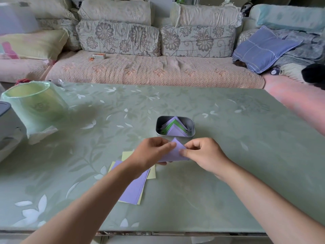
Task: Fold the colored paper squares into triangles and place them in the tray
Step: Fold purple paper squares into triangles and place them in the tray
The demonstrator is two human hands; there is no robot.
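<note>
Both hands hold a lilac paper (173,152) just above the table (228,155): the left hand (151,152) pinches its 9 o'clock edge with curled fingers, the right hand (202,152) pinches its 3 o'clock edge between thumb and forefinger. The metal tray (158,126), holding folded lilac and green triangles (175,128), sits just at 12 o'clock of the paper; a stack of unfolded squares (133,189) lies at 7 o'clock under the left forearm.

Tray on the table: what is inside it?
The tray holds folded triangles, purple and green, stacked overlapping. Its bottom and any lower papers are covered, so they cannot be counted.
</note>
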